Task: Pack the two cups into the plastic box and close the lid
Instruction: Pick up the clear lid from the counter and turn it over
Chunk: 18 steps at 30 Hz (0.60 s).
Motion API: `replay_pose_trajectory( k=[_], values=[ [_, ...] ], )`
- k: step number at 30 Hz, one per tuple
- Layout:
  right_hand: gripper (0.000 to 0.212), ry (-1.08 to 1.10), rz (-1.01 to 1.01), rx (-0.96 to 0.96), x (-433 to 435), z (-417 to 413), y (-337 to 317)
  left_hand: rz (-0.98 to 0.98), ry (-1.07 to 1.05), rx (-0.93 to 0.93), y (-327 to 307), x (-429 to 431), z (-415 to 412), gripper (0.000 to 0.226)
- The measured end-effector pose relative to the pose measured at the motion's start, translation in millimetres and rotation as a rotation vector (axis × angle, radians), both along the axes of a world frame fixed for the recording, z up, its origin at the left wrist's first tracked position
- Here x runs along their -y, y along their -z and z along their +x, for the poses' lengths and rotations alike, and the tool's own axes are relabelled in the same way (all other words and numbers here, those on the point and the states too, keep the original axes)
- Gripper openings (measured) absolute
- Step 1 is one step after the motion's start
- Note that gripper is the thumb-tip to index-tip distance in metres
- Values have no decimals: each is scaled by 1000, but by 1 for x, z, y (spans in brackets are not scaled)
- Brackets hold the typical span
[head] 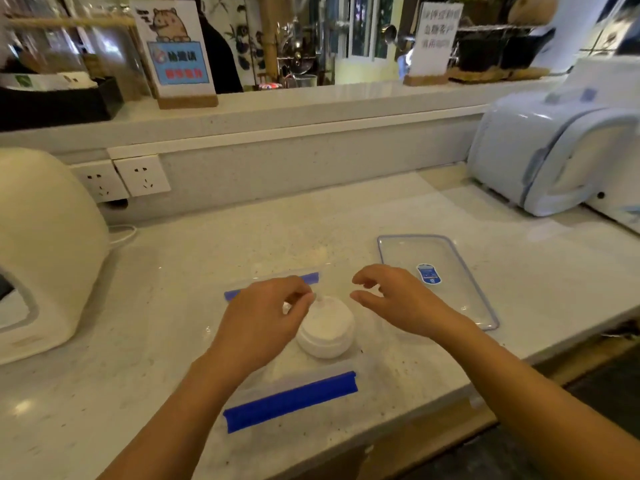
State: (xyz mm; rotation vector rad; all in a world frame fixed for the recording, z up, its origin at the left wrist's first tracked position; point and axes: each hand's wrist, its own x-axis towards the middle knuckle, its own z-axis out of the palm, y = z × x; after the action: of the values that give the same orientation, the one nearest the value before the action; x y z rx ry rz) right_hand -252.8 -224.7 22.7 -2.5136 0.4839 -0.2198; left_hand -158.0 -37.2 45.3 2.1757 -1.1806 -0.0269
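A clear plastic box [242, 386] with blue clips [291, 400] on its near and far sides stands at the counter's front. Inside it, a white cup [327, 332] sits upside down. My left hand [263, 317] hovers over the box's left part, thumb and forefinger pinched at the cup's far edge. A bit of white shows under this hand; whether it is a second cup I cannot tell. My right hand [398, 299] hangs just right of the cup, fingers apart and holding nothing. The clear lid [408, 251], blue-rimmed with a blue sticker, lies flat to the right.
A large cream appliance [45, 251] stands at the left, with wall sockets [142, 176] behind it. A pale blue machine [554, 150] fills the back right corner. The counter's front edge [450, 400] runs close below the box. Signs stand on the raised ledge [311, 109] behind.
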Motion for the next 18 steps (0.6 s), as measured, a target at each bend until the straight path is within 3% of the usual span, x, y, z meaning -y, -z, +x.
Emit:
replay_pose_trajectory(
  k=[4,6,9,12,15,18],
  values=[
    [32,169,-5,75,29,-24,3,-70,182,-155,-11,73,-32,16],
    [33,260,9,69,45,-36,4,-2,142,-301,-5,112,-42,30],
    [44,443,74,5,70,-57,12,212,52,-730,1,159,-50,59],
    [60,572,133,-180,92,-77,28,190,3,-1125,3,181,-55,54],
    [70,659,348,-194,102,-93,39,162,-116,-1261,12,192,-59,54],
    [64,654,568,-107,103,-98,50,184,-165,-1330,17,195,-70,46]
  ],
)
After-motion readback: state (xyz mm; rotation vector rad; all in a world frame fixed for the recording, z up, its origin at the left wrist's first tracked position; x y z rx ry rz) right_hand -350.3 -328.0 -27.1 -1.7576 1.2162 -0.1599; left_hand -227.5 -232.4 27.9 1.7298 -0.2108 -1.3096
